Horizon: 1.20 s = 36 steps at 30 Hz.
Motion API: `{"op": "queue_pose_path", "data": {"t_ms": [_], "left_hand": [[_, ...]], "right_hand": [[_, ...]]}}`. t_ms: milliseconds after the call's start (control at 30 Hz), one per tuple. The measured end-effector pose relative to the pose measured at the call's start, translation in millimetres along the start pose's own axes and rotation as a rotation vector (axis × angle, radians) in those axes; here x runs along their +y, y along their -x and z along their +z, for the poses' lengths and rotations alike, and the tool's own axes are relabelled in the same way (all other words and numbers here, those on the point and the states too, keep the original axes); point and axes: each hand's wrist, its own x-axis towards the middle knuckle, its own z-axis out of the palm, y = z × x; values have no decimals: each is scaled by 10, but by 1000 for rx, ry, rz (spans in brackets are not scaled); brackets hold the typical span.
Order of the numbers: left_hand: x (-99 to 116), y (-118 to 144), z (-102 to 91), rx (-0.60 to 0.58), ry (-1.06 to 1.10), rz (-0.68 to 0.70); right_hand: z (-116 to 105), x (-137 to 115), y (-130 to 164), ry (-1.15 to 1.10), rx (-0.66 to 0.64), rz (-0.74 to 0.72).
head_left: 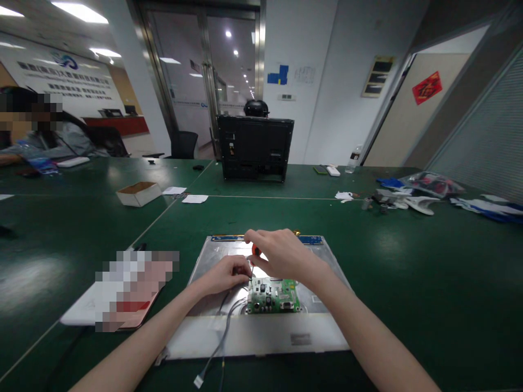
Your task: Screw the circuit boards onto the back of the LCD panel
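A flat display panel (229, 335) with a metal back lies on the green table, and a green circuit board (273, 296) sits on its middle. In my right hand (281, 253) is a screwdriver (256, 250) with a red and black handle, its shaft pointing down at the board's far left corner. The fingers of my left hand (224, 275) are pinched together beside the screwdriver's tip; what they hold, if anything, is hidden. Grey cables (226, 326) run from the board's left side over the panel's near edge, ending in a white connector (198, 381).
Left of the panel lie papers or booklets (139, 294), partly blurred out. Farther off are an open box (139, 194), a black monitor (255, 148) with a person behind it, and a bottle (353, 159). Loose parts (402, 200) lie at right. Another person sits far left.
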Motion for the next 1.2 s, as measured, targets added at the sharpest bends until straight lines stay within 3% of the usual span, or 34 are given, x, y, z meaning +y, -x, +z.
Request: {"op": "queue_pose_path", "data": {"t_ms": [167,433,733,1000,1200], "left_hand": [[19,3,2,-17,26,-6],[-19,-7,-6,-7,-5,39],[65,14,-11,-16,69,-2],[-57,-17,2,1,-4,49],[-9,-7,5,-3,30,28]], "right_hand": [[5,31,-5,41,-4,6],[-28,1,33,-115,-8,-63],[-22,4,-7,29,-8,0],[-52,-16,45,-108,-31,-62],[-45,-24,4,-38,-25,-15]]}}
